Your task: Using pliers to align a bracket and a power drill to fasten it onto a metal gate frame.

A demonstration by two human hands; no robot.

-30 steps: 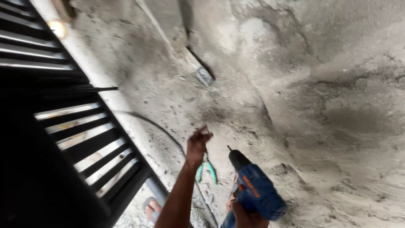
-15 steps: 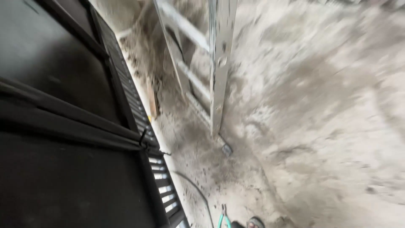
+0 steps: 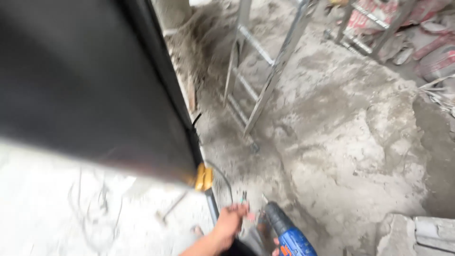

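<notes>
Blue drill, black chuck end pointing up and left, sits at the bottom edge of view, over the concrete floor. My right hand is barely in view below it, only a bit of the fingers showing by the drill body, so I cannot tell how it grips. My left hand is just left of the drill, fingers curled around something small; green and pinkish bits stick out at the fingertips, too blurred to identify. Hand and drill are close, apart as far as I can tell.

A black cable runs along the floor to my left hand. Black metal gate fills the left half, with a yellow piece at its lower corner. Aluminium ladder stands on the floor beyond, near the gate's edge. Sacks lie in the top right corner, a concrete block in the bottom right.
</notes>
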